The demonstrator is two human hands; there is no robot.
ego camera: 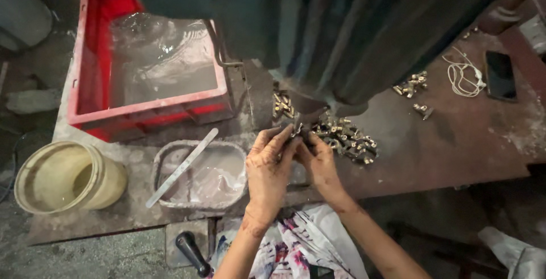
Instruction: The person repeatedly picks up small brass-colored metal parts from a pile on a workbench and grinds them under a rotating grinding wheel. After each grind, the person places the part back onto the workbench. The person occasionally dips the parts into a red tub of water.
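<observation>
My left hand [268,168] and my right hand [320,162] meet under the nose of a large dark machine [341,34]. Their fingertips pinch together on a small brass fitting [296,131] right at the machine's base. A heap of similar brass fittings [347,137] lies just right of my right hand. A few more brass pieces [282,105] sit behind my left fingers. How each hand grips the part is partly hidden by the fingers.
A red plastic crate [91,57] with a clear bag inside stands at back left. In front of it sit a grey tray [170,149] with a flat metal strip [183,166] and a cream bucket [62,179]. A phone [500,75], white cable [463,77] and loose fittings [410,84] lie at right. A black handle [192,251] is near the bench edge.
</observation>
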